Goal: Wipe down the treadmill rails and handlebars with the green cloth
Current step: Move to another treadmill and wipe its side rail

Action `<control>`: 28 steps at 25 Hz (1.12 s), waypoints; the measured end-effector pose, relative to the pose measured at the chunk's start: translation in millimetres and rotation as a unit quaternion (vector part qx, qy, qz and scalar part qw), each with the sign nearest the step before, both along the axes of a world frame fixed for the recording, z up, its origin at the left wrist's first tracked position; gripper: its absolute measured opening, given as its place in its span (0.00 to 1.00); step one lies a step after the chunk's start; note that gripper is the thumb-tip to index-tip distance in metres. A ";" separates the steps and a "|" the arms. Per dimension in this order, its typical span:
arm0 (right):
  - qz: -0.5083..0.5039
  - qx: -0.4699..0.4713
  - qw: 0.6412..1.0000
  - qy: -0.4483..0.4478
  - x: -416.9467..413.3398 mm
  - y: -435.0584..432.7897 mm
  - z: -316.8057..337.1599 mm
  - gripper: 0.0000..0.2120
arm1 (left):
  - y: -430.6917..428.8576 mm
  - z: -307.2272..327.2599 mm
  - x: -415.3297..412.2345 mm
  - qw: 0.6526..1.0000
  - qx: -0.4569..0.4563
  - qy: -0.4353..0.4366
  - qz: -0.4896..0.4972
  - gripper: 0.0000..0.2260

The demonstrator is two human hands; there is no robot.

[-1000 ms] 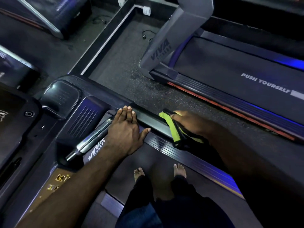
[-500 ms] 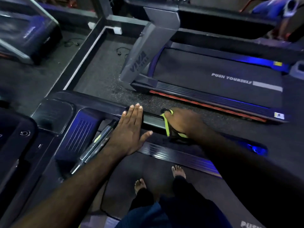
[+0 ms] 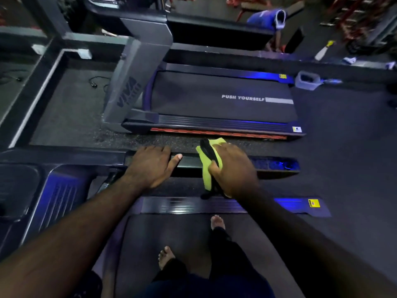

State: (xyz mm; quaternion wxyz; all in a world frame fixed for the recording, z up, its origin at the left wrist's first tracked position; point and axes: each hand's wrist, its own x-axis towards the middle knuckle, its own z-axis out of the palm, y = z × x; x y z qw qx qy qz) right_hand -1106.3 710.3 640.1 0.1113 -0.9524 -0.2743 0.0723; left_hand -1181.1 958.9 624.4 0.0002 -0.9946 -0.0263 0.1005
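The right hand [image 3: 234, 168] clutches the bunched green cloth [image 3: 206, 166] against the dark handrail [image 3: 189, 163], just right of the left hand [image 3: 150, 166]. That hand holds the same rail, fingers bent over its far edge and thumb laid along the top. Wadded like this, the cloth probably meets the rail on a narrow patch only, so a stroke could skip the far face, and the tail hanging on the near side might snag or slip free if the grasp eases.
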 end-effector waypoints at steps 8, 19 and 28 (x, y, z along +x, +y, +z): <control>-0.033 -0.050 0.997 0.039 51.5 -16.6 -5.4 0.32 | -8.6 -2.8 8.8 0.999 -0.005 -0.032 0.008 0.30; 0.017 -0.059 0.998 0.012 45.8 -72.4 4.3 0.23 | -81.2 2.0 54.8 0.998 -0.046 0.011 0.038 0.29; 0.086 -0.022 0.995 0.047 72.9 -123.0 -6.4 0.28 | -137.5 7.8 82.9 0.992 -0.050 0.022 0.116 0.25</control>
